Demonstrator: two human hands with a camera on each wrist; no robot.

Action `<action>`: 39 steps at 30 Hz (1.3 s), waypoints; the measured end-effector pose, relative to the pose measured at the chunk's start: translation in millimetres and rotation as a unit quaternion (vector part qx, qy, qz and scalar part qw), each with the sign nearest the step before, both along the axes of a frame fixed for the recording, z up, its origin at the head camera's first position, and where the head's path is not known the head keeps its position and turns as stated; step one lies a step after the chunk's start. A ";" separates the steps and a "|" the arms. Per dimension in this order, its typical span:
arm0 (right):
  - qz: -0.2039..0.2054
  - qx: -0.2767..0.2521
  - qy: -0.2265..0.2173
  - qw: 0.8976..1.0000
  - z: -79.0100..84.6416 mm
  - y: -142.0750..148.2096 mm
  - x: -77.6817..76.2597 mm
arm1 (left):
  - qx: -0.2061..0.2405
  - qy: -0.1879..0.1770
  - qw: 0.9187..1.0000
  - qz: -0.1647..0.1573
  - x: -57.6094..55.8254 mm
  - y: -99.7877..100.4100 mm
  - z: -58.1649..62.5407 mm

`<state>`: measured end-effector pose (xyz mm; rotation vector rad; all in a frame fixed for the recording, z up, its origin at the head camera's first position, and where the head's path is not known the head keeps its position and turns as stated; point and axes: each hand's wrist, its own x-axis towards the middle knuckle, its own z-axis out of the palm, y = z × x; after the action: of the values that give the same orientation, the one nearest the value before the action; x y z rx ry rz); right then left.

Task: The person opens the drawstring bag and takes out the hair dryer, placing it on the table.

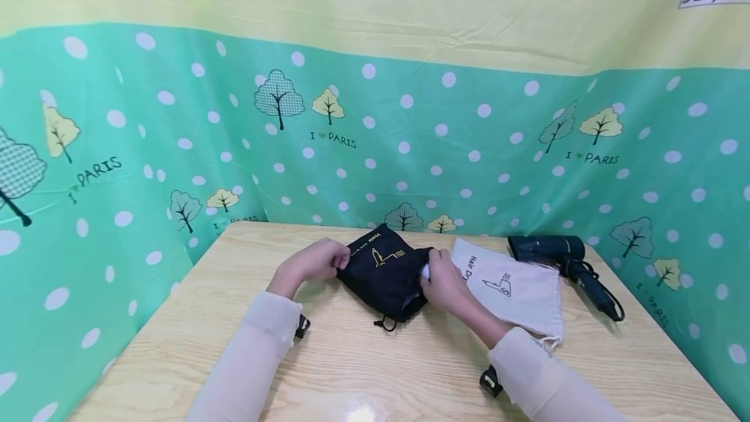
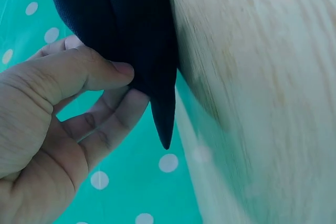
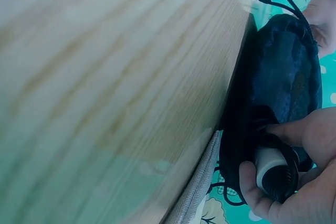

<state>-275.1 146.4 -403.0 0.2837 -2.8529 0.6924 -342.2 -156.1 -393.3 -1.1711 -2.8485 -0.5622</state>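
A black drawstring bag with yellow "Hair" lettering and a dryer drawing lies on the table. My left hand pinches its left corner between thumb and fingers, also plain in the left wrist view. At the right side of the bag, my right hand grips the end of a white hair dryer with a black ribbed cord end. The bag's cloth hides the rest of that dryer. A loop of drawstring hangs from the bag's near edge.
A whitish drawstring bag printed "Hair Dry" lies flat just right of the black one. Beyond it is a dark hair dryer with its cord wrapped about the handle. A patterned green curtain closes off the table's back and sides.
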 end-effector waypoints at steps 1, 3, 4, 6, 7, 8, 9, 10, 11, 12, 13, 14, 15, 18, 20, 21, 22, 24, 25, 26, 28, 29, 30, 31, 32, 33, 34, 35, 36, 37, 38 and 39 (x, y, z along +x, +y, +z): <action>0.002 0.002 0.000 1.000 -0.1 0.4 0.1 | 0.002 0.001 1.000 0.000 0.1 -0.6 0.1; 0.010 0.003 0.002 1.000 0.3 1.6 1.0 | 0.005 0.004 1.000 -0.003 0.1 -2.0 0.2; 0.014 0.003 0.003 1.000 0.5 2.6 1.2 | 0.006 0.007 1.000 -0.003 0.0 -3.0 0.4; 0.024 -0.002 0.004 1.000 1.5 5.4 2.2 | 0.010 0.011 1.000 0.000 -0.4 -5.0 0.7; 0.028 -0.003 0.006 1.000 1.8 7.1 2.3 | 0.012 0.013 1.000 0.003 -0.8 -6.0 0.9; 0.033 -0.007 0.007 0.999 2.8 8.6 3.0 | 0.014 0.014 1.000 0.006 -1.0 -7.2 1.2; 0.038 -0.010 0.007 0.999 3.6 10.4 3.2 | 0.017 0.013 1.000 0.010 -1.3 -8.2 1.5; 0.042 -0.014 0.007 0.999 4.0 12.2 3.2 | 0.018 0.012 1.000 0.013 -1.8 -9.1 1.9; 0.047 -0.018 0.006 0.999 5.0 14.1 3.8 | 0.019 0.009 1.000 0.014 -2.3 -9.8 2.1; 0.049 -0.020 0.003 0.999 5.5 15.7 3.9 | 0.020 0.007 1.000 0.014 -2.7 -10.4 2.0; 0.052 -0.023 -0.001 0.998 5.6 17.3 3.5 | 0.020 0.006 1.000 0.015 -3.4 -10.7 1.9; 0.053 -0.026 -0.005 0.998 6.0 18.9 3.5 | 0.020 0.006 1.000 0.016 -3.9 -11.0 1.5; 0.056 -0.028 -0.007 0.998 6.0 20.7 3.2 | 0.020 0.008 1.000 0.016 -4.3 -11.2 1.5; 0.064 -0.028 -0.010 0.998 5.9 24.7 2.1 | 0.025 0.010 0.999 0.023 -5.3 -13.2 1.5; 0.071 -0.026 -0.005 0.997 5.1 27.6 1.8 | 0.031 0.007 0.999 0.027 -5.4 -15.0 1.9; 0.075 -0.025 -0.004 0.997 4.7 28.6 1.7 | 0.034 0.006 0.999 0.025 -5.2 -16.1 2.4; 0.077 -0.025 -0.003 0.997 4.0 29.5 1.7 | 0.035 0.003 0.999 0.026 -5.3 -16.8 2.5; 0.080 -0.023 -0.002 0.997 2.5 30.9 1.7 | 0.038 0.003 0.999 0.023 -5.1 -17.0 2.6; 0.081 -0.021 -0.001 0.997 1.9 31.1 1.7 | 0.037 0.004 0.999 0.023 -4.9 -16.4 2.5; 0.081 -0.019 -0.001 0.997 1.6 30.8 1.7 | 0.036 0.003 0.999 0.023 -4.3 -15.7 2.6; 0.082 -0.013 0.004 0.997 1.9 29.6 1.4 | 0.033 -0.011 0.999 0.026 -2.6 -13.3 2.9; 0.083 -0.010 0.008 0.996 2.1 28.6 1.1 | 0.032 -0.020 0.999 0.025 -1.8 -12.0 2.8; 0.083 -0.009 0.011 0.996 2.7 27.3 1.1 | 0.031 -0.034 0.999 0.023 -0.6 -10.6 2.8; 0.084 -0.009 0.015 0.996 3.0 26.1 0.8 | 0.028 -0.049 0.998 0.021 0.5 -9.2 2.8; 0.086 -0.007 0.020 0.996 3.0 25.0 0.4 | 0.027 -0.063 0.998 0.017 1.6 -8.0 2.7; 0.087 -0.005 0.023 0.996 3.0 23.7 0.0 | 0.026 -0.070 0.997 0.011 2.1 -6.8 2.2; 0.088 -0.003 0.027 0.996 2.9 22.5 -0.4 | 0.025 -0.072 0.997 0.006 2.7 -5.9 1.8; 0.090 -0.002 0.029 0.996 2.6 21.3 -0.9 | 0.024 -0.072 0.997 0.003 3.0 -5.1 1.5; 0.091 0.000 0.032 0.995 2.5 20.3 -1.1 | 0.022 -0.069 0.997 0.002 3.1 -4.6 1.3; 0.093 0.003 0.036 0.995 1.9 19.6 -1.8 | 0.020 -0.062 0.998 0.002 2.9 -4.5 1.1; 0.094 0.006 0.040 0.995 1.6 19.0 -2.1 | 0.019 -0.054 0.998 0.004 2.6 -4.4 0.8; 0.094 0.007 0.042 0.995 1.6 18.7 -2.2 | 0.017 -0.048 0.999 0.007 2.2 -4.4 0.5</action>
<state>-277.3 165.0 -401.4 0.5766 -2.7755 0.6776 -340.0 -160.5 -392.8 -1.1491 -2.9120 -0.6808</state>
